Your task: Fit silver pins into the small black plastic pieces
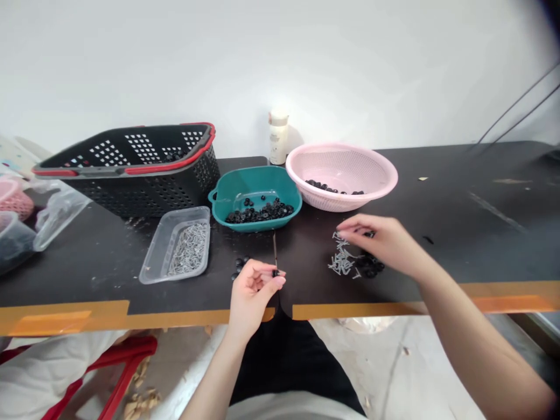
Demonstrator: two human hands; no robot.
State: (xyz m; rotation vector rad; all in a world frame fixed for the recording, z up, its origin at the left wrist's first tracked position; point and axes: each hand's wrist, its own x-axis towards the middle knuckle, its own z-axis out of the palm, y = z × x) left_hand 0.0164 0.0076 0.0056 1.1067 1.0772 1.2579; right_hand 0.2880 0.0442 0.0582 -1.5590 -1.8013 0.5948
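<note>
My left hand (254, 291) is near the table's front edge, thumb and forefinger pinching a small round black part (275, 272). Several black parts (239, 265) lie on the table just behind that hand. To the right, my right hand (382, 239) reaches down with its fingertips together at the far end of a loose pile of small silver screws (341, 261). Whatever is between those fingertips is too small to make out. Below the right palm sits a heap of black parts (371, 267), partly covered by the hand.
A clear plastic tray (151, 256) holds many silver screws. Behind stand a teal basin (219, 216) and a pink colander (385, 175), both with black parts inside. A black basket (144, 195) with red handles is at left. A white bottle (278, 140) stands near the wall.
</note>
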